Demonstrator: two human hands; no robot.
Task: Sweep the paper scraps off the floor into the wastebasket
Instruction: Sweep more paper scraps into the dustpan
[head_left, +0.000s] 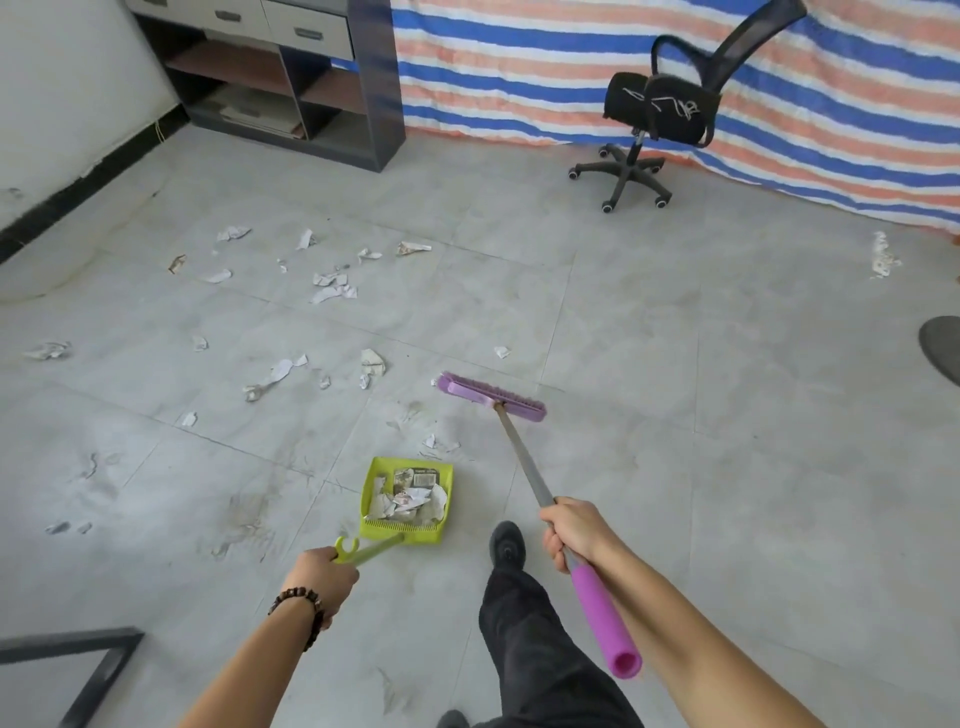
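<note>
- Near the person's feet, a green dustpan (370, 488) sits on the floor (675, 364) with its mouth facing the far side, toward the litter, so paper can be drawn straight in; it already holds a heap.
- The left hand (322, 577) curls round the dustpan's long handle near its hooked top, probably to steady the pan without stooping.
- The right hand (571, 530) wraps the broom (491, 397) at the pole, just above the purple foam grip, a hold that seems chosen for reach.
- The broom's head lies beyond the pan, with a few small bits between them, seemingly placed to pull those in.
- Most paper scraps (332, 286) lie scattered to the far left, well apart from the pan, so much sweeping remains.
- No wastebasket can be made out; a dark round shape at the right edge is too cropped to name.
</note>
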